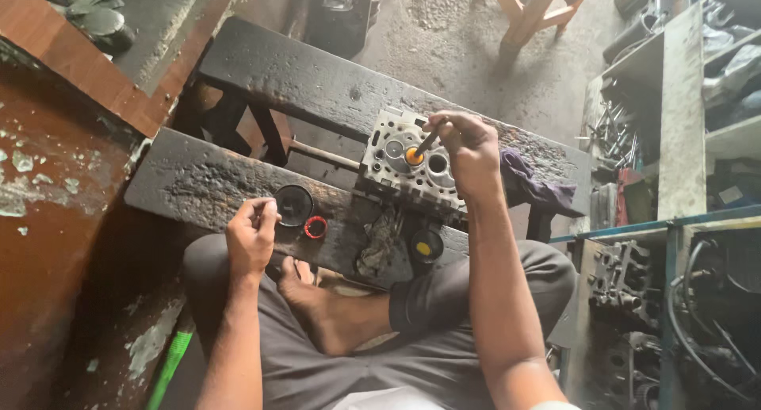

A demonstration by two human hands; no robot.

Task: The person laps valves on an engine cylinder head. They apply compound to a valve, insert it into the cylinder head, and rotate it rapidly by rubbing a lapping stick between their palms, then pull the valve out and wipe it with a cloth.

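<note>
The right hand [469, 150] pinches a thin dark stick with an orange round cup [414, 155], pressed on the grey metal engine block [404, 166] on the far black bench. Keep it straight up. The left hand [252, 234] curls shut by the small black tin [294, 205], near left.

grimy concrete floor [452, 29], metal shelves [682, 116]

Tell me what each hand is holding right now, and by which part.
The right hand grips a thin dark tool by its upper end, its orange tip on the cylinder head. The left hand is curled by a black lid; whether it holds anything cannot be told.
</note>
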